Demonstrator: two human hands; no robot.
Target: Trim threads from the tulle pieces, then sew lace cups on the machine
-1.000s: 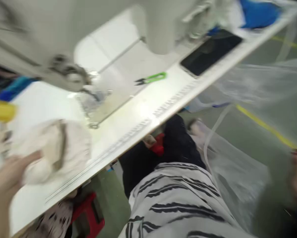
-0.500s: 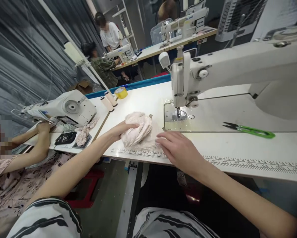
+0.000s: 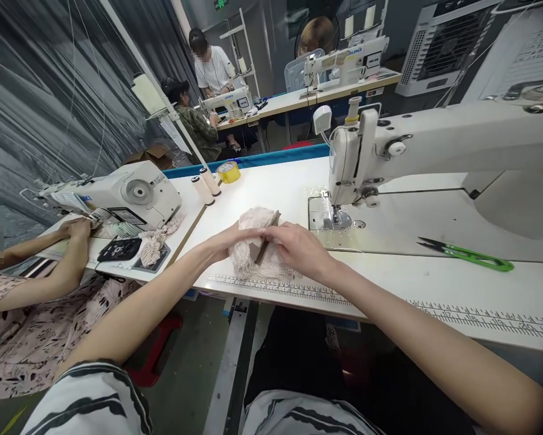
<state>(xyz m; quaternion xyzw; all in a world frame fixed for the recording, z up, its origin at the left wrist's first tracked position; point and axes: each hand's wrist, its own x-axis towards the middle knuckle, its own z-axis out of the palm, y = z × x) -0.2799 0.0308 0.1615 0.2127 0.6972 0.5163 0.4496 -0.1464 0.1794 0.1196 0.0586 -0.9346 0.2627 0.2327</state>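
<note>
A pale pink bundle of gauzy, lace-like fabric [image 3: 256,217] lies on the white table in front of me, its loose lower edge spread near the printed ruler. My left hand [image 3: 226,241] grips the bundle from its left side, thumb across the top. From the right, my right hand [image 3: 301,246] bends its fingers over the bundle, their tips meeting my left thumb. Between the hands a stiff grey-brown strip [image 3: 262,249] shows in the folds; its lower part is covered by fabric. My right fingertips are partly hidden.
Right of the bundle stands a sewing machine [image 3: 357,157], with green thread snips [image 3: 468,254] on the table before it. Thread cones [image 3: 203,190] and yellow tape [image 3: 228,172] stand behind. At left, a co-worker's hands [image 3: 76,228] work at another machine [image 3: 135,190].
My right hand has moved left from beside the fabric onto the bundle. The bundle has turned, and the grey-brown strip now shows in it. The view has shifted slightly.
</note>
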